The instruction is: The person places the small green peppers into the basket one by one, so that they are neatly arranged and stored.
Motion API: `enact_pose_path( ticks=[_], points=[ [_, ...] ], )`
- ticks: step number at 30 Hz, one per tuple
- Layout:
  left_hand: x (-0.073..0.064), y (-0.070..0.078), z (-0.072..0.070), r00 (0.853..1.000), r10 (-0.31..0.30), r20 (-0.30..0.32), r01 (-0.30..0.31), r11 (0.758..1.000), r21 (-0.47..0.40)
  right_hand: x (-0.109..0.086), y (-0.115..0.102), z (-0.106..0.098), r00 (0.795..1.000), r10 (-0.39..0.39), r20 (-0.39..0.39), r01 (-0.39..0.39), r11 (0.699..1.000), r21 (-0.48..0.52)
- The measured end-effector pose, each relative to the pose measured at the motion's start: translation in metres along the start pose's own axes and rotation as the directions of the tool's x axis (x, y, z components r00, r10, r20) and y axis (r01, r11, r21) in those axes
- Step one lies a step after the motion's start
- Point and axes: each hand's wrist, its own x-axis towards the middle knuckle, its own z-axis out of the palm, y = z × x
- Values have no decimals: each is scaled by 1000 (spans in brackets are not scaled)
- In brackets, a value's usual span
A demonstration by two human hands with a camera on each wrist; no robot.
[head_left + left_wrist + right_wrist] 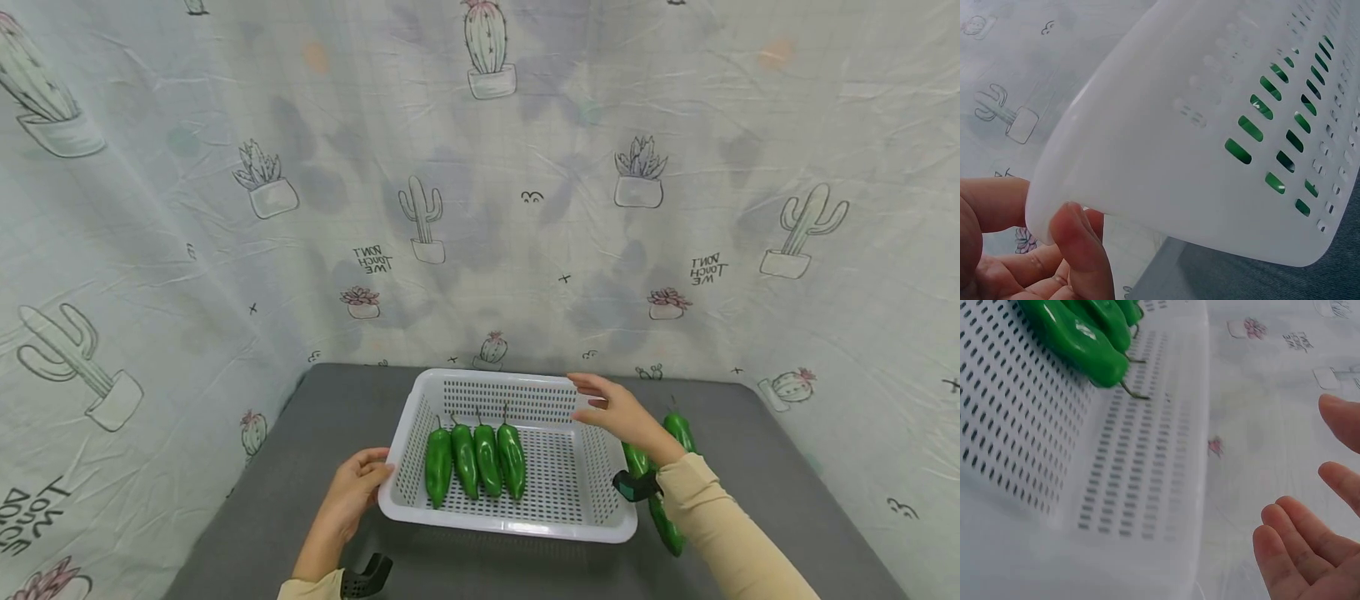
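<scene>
A white perforated plastic basket sits in front of me on the grey table. Several long green peppers lie side by side in its left half, stems toward the back. My left hand pinches the rim at the basket's left side; the left wrist view has the thumb at the lip, with pepper green showing through the slots. Fingers spread, my right hand hangs over the basket's right back corner and holds nothing. In the right wrist view its fingertips are apart from the basket wall.
More green peppers lie on the table to the right of the basket, partly hidden behind my right forearm. A pale cloth printed with cactuses hangs behind the table and along both sides.
</scene>
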Motion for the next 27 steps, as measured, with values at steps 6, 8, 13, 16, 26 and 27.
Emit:
enact_pose_path(
  ticks=[6, 8, 13, 16, 26, 27],
  points=[
    [-1, 0, -1, 1000, 11, -1, -11, 1000, 10, -14, 3, -18, 999, 10, -50, -11, 1000, -21],
    [-1, 1, -1, 1000, 10, -1, -10, 1000, 10, -19, 4, -23, 998, 20, -62, -22, 999, -23],
    [0, 0, 0, 1000, 7, -2, -7, 1000, 10, -34, 9, -33, 993, 56, -101, -58, 998, -18],
    [0, -1, 0, 1000, 9, -4, -9, 1000, 8, -46, 17, -36, 989, 73, -127, -77, 997, -26],
    [1, -3, -1, 1000, 8, -6, -8, 1000, 5, -101, 52, -25, 965, 174, -196, -186, 981, -47],
    [1, -2, -1, 1000, 8, -5, -8, 1000, 3, -105, 55, -23, 959, 198, -204, -210, 977, -41]
  ],
)
